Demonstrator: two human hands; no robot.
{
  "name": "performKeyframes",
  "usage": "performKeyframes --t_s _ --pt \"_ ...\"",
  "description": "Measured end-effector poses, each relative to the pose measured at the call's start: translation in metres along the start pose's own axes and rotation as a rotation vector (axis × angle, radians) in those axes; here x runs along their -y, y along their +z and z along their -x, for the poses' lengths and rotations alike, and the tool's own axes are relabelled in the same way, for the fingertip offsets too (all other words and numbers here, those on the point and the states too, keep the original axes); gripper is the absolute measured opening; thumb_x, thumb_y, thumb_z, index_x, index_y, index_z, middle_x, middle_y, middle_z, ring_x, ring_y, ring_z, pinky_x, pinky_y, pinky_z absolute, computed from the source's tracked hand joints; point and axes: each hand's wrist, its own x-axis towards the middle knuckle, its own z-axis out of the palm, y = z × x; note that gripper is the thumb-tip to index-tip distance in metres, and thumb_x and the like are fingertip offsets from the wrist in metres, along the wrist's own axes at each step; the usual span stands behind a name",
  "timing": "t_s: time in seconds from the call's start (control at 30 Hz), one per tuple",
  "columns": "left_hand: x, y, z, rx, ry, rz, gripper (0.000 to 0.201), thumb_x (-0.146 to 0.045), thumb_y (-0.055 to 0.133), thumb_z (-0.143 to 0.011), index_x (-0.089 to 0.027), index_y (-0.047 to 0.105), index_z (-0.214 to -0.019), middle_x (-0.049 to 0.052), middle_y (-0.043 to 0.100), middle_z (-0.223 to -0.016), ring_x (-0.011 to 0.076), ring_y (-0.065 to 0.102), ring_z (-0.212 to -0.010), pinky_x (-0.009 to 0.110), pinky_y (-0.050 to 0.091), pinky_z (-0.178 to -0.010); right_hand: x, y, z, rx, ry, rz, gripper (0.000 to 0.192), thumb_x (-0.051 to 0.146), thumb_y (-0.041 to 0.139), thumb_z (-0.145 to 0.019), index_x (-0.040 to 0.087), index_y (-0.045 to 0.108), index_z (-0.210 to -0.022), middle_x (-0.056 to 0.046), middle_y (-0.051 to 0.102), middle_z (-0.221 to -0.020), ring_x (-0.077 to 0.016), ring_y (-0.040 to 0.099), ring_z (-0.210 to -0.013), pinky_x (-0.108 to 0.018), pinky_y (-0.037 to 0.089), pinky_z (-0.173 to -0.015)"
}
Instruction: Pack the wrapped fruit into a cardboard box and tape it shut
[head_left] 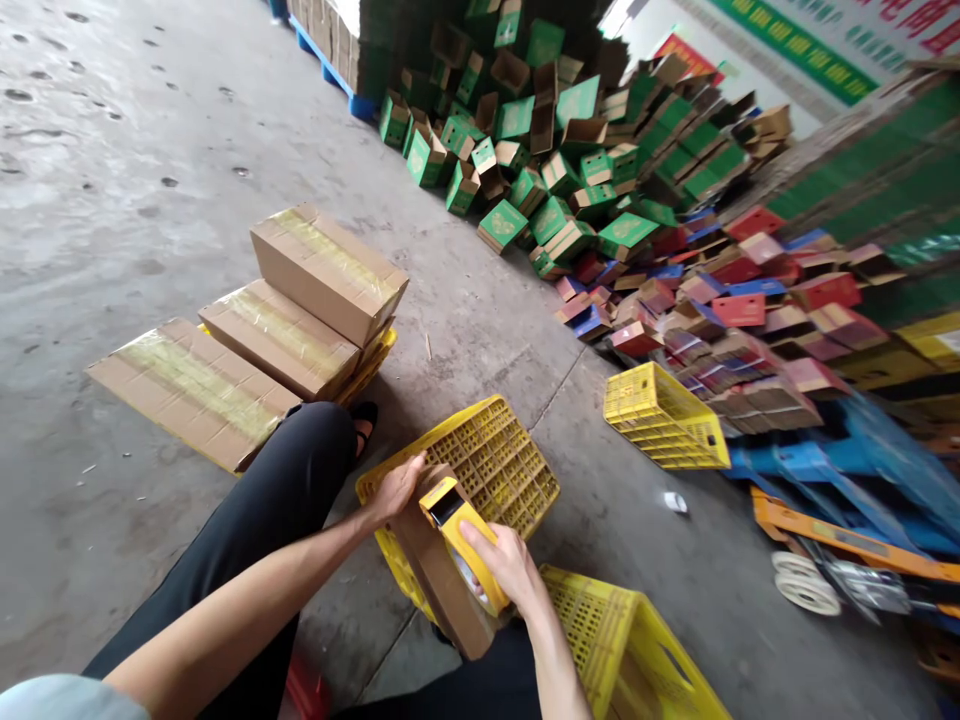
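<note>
A narrow brown cardboard box [431, 560] lies across an upturned yellow plastic crate [510, 460] between my knees. My left hand [400, 490] grips the far left end of this box, its fingertips partly hidden behind the edge. In my right hand [502, 565] is a yellow tape dispenser [454, 520], held over the box with its head towards the far end. Part of a pale tape roll shows beneath my fingers. Whether tape is stuck to the box cannot be made out.
Taped cardboard boxes [300, 335] rest at my left. Another yellow crate [630, 640] stands close by my right arm, and a further crate [660, 415] lies beyond. Green cartons [555, 220] and red-blue cartons [742, 310] are heaped ahead. A pallet jack [847, 540] is far right.
</note>
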Motion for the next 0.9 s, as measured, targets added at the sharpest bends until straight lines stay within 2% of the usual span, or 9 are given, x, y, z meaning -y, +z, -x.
performKeyframes --t_s 0.1,0.17,0.27,0.33,0.5,0.63,0.73,0.9 --pt "-0.007 0.000 0.009 0.226 0.128 0.112 0.073 -0.066 0.023 -0.108 -0.022 0.064 -0.150 0.005 0.059 -0.160 0.0272 0.044 -0.157 0.043 0.033 -0.132 -0.003 -0.001 -0.004 0.011 0.013 -0.002 0.041 0.061 0.070 -0.086 0.022 0.063 -0.080 -0.001 0.066 -0.055 -0.0208 0.070 -0.048 -0.025 0.056 -0.046" --pt "-0.010 -0.001 0.014 0.281 0.155 0.123 0.075 -0.069 0.022 -0.107 -0.024 0.061 -0.154 0.004 0.050 -0.167 0.0264 0.035 -0.162 0.046 0.025 -0.135 -0.003 -0.001 -0.004 0.025 0.033 -0.020 0.038 0.058 0.071 -0.087 0.021 0.064 -0.083 -0.001 0.066 -0.054 -0.0211 0.069 -0.048 -0.026 0.057 -0.046" --pt "-0.011 -0.004 0.019 0.283 0.150 0.110 0.078 -0.071 0.020 -0.107 -0.025 0.052 -0.161 0.003 0.040 -0.173 0.0259 0.029 -0.164 0.047 0.019 -0.137 0.001 0.000 -0.002 0.031 0.055 -0.061 0.034 0.053 0.074 -0.088 0.020 0.065 -0.085 -0.001 0.066 -0.053 -0.0218 0.070 -0.048 -0.027 0.057 -0.045" --pt "-0.012 -0.006 0.021 0.287 0.145 0.112 0.080 -0.072 0.020 -0.106 -0.025 0.047 -0.164 0.003 0.040 -0.172 0.0263 0.032 -0.163 0.048 0.020 -0.137 0.006 0.001 0.002 0.033 0.056 -0.076 0.034 0.052 0.075 -0.088 0.019 0.065 -0.085 -0.002 0.067 -0.054 -0.0212 0.069 -0.048 -0.027 0.057 -0.044" --pt "-0.013 -0.011 0.023 0.344 0.182 0.104 0.079 -0.072 0.019 -0.107 -0.027 0.051 -0.162 0.000 0.033 -0.175 0.0278 0.026 -0.164 0.049 0.017 -0.137 0.014 -0.003 0.009 0.097 0.017 -0.089 0.039 0.054 0.071 -0.094 0.018 0.067 -0.081 -0.003 0.068 -0.055 -0.0194 0.067 -0.046 -0.026 0.056 -0.043" --pt "-0.007 -0.012 0.023 0.350 0.192 -0.004 0.078 -0.068 0.016 -0.108 -0.025 0.052 -0.161 -0.002 0.026 -0.177 0.0264 0.018 -0.166 0.045 0.013 -0.137 0.000 -0.008 0.013 0.114 0.053 -0.101 0.042 0.057 0.070 -0.094 0.018 0.067 -0.079 -0.005 0.069 -0.054 -0.0207 0.069 -0.048 -0.026 0.057 -0.044" --pt "0.000 -0.010 0.022 0.325 0.188 -0.073 0.076 -0.066 0.013 -0.109 -0.026 0.050 -0.163 -0.002 0.026 -0.178 0.0251 0.018 -0.166 0.043 0.015 -0.137 -0.015 -0.010 0.015 0.115 0.043 -0.103 0.040 0.056 0.073 -0.091 0.018 0.066 -0.079 -0.005 0.070 -0.056 -0.0203 0.070 -0.049 -0.025 0.055 -0.043" --pt "0.001 -0.010 0.025 0.272 0.272 -0.168 0.073 -0.066 0.020 -0.110 -0.025 0.051 -0.161 0.003 0.025 -0.178 0.0279 0.022 -0.166 0.048 0.020 -0.136 -0.022 -0.008 0.017 0.106 0.032 -0.082 0.043 0.059 0.071 -0.092 0.018 0.068 -0.080 -0.005 0.070 -0.056 -0.0205 0.069 -0.048 -0.026 0.056 -0.045"
